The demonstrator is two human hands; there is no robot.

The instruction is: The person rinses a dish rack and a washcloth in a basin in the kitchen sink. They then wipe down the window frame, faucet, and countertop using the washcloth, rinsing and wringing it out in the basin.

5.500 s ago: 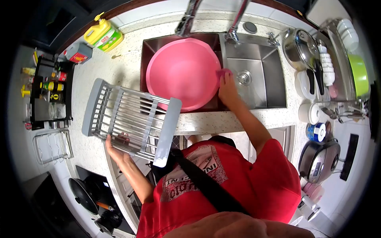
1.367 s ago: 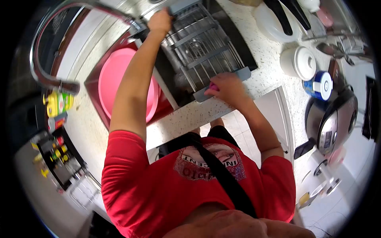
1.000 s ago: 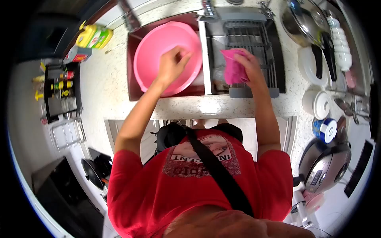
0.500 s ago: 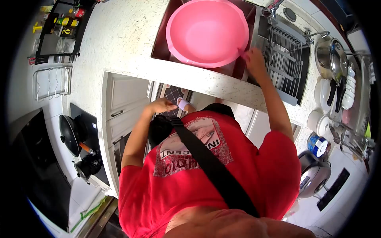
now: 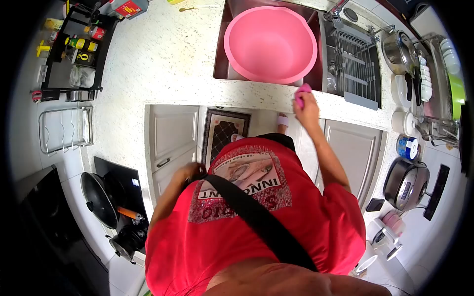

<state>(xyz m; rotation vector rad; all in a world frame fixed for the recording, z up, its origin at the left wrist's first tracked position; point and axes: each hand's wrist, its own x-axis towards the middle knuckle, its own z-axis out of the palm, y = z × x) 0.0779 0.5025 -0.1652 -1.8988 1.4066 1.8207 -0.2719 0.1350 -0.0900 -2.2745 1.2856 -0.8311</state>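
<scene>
My right hand [image 5: 307, 109] is closed around a crumpled pink cloth [image 5: 302, 92] at the front edge of the counter. Just beyond it, a large pink basin [image 5: 269, 47] rests in the dark-walled sink [image 5: 220, 69], and its inside looks bare. Down at my waist, beside the black shoulder strap [image 5: 224, 190], is my left hand [image 5: 189, 172]. Its fingers are dark and partly hidden, so their pose is unclear.
Right of the basin, a grey dish rack [image 5: 358, 69] sits in the second basin, under a faucet [image 5: 335, 11]. A lidded pot [image 5: 399, 52] and a rice cooker [image 5: 407, 185] line the right. A black wok [image 5: 98, 197] stands on the left hob, and a bottle rack [image 5: 81, 49] is behind.
My right hand has drawn the pink cloth back from the basin's right rim to the counter edge. My left hand has come back toward the strap. The view has shifted.
</scene>
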